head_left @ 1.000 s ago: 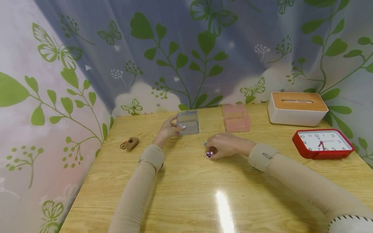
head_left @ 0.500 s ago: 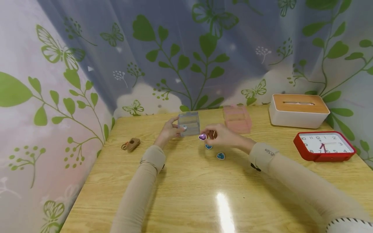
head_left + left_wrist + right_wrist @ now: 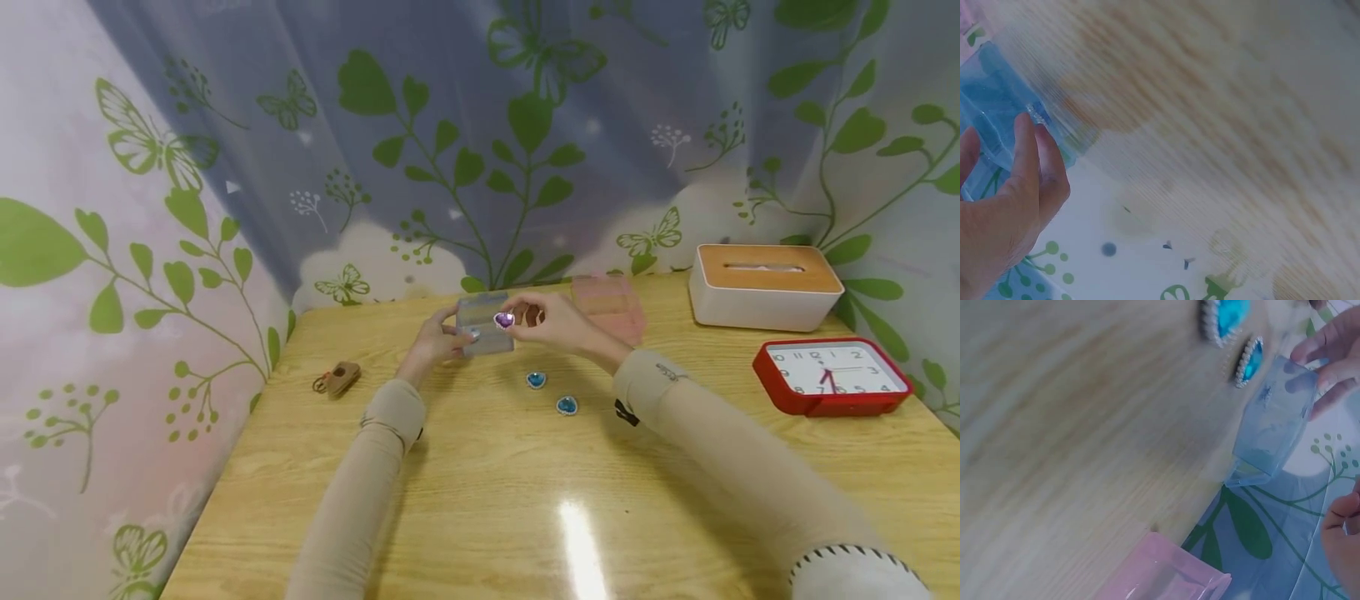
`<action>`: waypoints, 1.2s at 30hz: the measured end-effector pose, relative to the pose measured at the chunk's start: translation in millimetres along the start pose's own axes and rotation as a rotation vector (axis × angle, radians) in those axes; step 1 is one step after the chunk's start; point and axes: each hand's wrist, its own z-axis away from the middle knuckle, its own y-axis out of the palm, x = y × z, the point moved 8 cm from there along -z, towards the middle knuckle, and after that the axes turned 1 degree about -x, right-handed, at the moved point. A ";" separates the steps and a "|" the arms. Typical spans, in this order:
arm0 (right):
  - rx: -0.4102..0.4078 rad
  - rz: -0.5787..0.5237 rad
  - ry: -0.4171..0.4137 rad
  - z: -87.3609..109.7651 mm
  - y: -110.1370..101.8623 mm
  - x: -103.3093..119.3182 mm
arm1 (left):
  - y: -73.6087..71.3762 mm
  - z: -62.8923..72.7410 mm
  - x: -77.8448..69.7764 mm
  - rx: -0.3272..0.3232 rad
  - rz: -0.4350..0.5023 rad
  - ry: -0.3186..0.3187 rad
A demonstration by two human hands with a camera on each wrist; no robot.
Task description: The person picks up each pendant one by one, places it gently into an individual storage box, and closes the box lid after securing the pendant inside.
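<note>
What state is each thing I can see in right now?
Purple gem: pinched by right hand, off the table
Blue box: gripped by left hand
Two blue gems: lying apart on the table
Pink box: partly hidden by right hand
Tissue box: lid on
Red clock: reading about half past six
Small brown item: lying on the table

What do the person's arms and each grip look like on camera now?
The left grip and right grip wear no gloves. The left sleeve and right sleeve are long and beige with wide cuffs. The right cuff bears a dark marking, too small to read; a black piece shows under it. White fabric with black edge stitching shows further up that arm.
</note>
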 end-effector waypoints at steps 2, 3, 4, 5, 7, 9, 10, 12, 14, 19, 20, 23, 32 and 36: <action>-0.005 0.009 0.002 -5.0 0.0 -0.1 | 0.5 0.3 0.1 0.005 0.002 0.002; -0.009 0.011 0.007 -7.4 0.0 -0.9 | 0.6 0.4 0.2 0.006 0.003 0.002; -0.011 0.013 0.010 -9.6 0.2 -1.9 | 0.6 0.7 -0.1 0.005 0.002 0.003; -0.013 0.019 0.013 -11.7 0.3 -3.3 | 0.6 1.4 -0.6 0.004 0.003 0.002; -0.021 0.024 0.029 -15.7 0.9 -7.0 | 0.3 1.9 -0.7 0.000 0.006 0.001; -0.031 0.030 0.041 -19.7 1.9 -10.9 | -0.3 2.3 -0.5 -0.004 0.006 -0.002; -0.035 0.037 0.048 -21.6 2.6 -13.3 | -0.7 2.4 -0.7 -0.005 0.007 -0.002; -0.046 0.041 0.066 -25.1 4.3 -17.6 | -0.9 1.8 0.0 -0.004 0.008 -0.002; -0.050 0.051 0.079 -29.2 6.6 -21.8 | -1.1 1.9 0.0 -0.004 0.007 -0.001; -0.031 0.081 0.103 -38.1 12.8 -29.8 | -1.0 1.3 0.1 -0.007 0.008 0.002; -0.027 0.089 0.106 -39.3 13.6 -31.0 | -0.8 1.0 0.1 -0.006 0.009 0.002; -0.013 0.150 0.106 -43.6 16.8 -35.9 | -1.1 0.2 0.2 -0.003 0.014 0.004; 0.020 0.217 0.176 -53.1 23.7 -51.5 | -1.8 0.5 0.5 0.009 -0.001 0.003; 0.019 0.256 0.199 -55.8 24.0 -54.7 | -3.5 2.1 0.6 0.014 0.004 -0.001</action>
